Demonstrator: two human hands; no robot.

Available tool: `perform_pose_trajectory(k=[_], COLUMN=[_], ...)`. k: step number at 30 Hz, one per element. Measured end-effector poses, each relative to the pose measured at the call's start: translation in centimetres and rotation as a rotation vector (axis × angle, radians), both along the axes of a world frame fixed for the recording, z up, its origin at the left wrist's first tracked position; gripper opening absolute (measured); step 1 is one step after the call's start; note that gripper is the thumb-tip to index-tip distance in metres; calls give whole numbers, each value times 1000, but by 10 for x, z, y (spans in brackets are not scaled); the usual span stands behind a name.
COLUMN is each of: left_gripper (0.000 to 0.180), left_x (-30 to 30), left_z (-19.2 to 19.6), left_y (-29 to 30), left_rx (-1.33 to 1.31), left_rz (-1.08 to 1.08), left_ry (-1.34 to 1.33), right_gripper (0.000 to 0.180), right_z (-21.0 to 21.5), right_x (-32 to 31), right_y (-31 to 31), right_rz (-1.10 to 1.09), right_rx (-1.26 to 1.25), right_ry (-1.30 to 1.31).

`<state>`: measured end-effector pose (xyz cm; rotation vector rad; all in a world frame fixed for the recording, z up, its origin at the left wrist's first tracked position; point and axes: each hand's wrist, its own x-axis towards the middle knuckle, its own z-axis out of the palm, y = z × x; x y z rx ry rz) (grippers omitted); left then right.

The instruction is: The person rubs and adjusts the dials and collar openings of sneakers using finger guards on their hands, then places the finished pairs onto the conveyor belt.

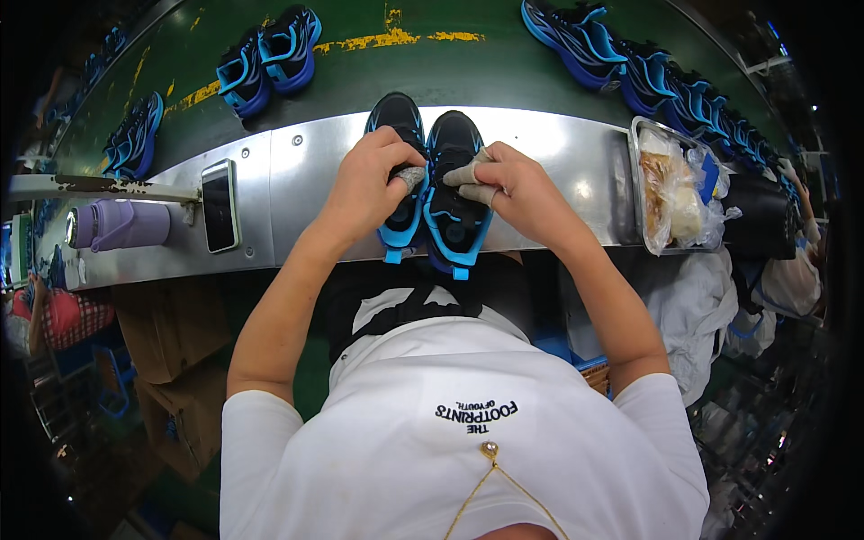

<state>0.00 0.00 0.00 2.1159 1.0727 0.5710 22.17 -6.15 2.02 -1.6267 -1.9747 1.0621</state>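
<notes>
Two black and blue sneakers stand side by side on the steel ledge before me, toes pointing away. My left hand (371, 184) lies over the left sneaker (396, 115). Its fingers are pinched together close to the gap between the shoes, a grey cover on the thumb; what they pinch is hidden. At the right sneaker (454, 135), my right hand (506, 184) closes on the lacing area from the right side, with pale covers on its fingers. The heel tabs of both sneakers face me.
Beyond the steel ledge (310, 202) runs a green belt (378, 67) carrying more sneakers (270, 58) at left and a row (648, 76) at right. A phone (219, 205) and purple bottle (130, 223) sit left. A metal tray (641, 225) holds bagged items at right.
</notes>
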Motion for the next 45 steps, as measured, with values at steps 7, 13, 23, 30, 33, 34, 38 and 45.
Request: perform_pose_trajectory(k=[7,13,23,30,33,34,38,45], left_gripper=[32,44,53,45,33,30,26,34], left_x=[-8,-12,-10,-8,-12,-12,1,-2], left_z=[-2,-3,-22,-9,1,-1,4,-5], left_y=[6,-18,-13,-17,-7,-1,3,5], left_rx=[36,254,498,459,227,5,-166,-251], left_rz=[-110,-17,-58,-6,-25,37,94,32], left_ry=[-17,-59,-62,-43,-83,-144,-94,-213], right_gripper=[32,38,54,40,35,35,30,27], right_z=[-8,-14,-25,-5,8,4,-14,-12], right_x=[-4,-2,-21,6,16,16,4,8], right_y=[-4,-6,-33,-18,1,4,1,5], right_rz=[-8,-11,105,36,-55,41,44,44], right_rx=[95,139,509,181,151,66,53,185], right_ry=[183,128,-152,265,220,234,199,85])
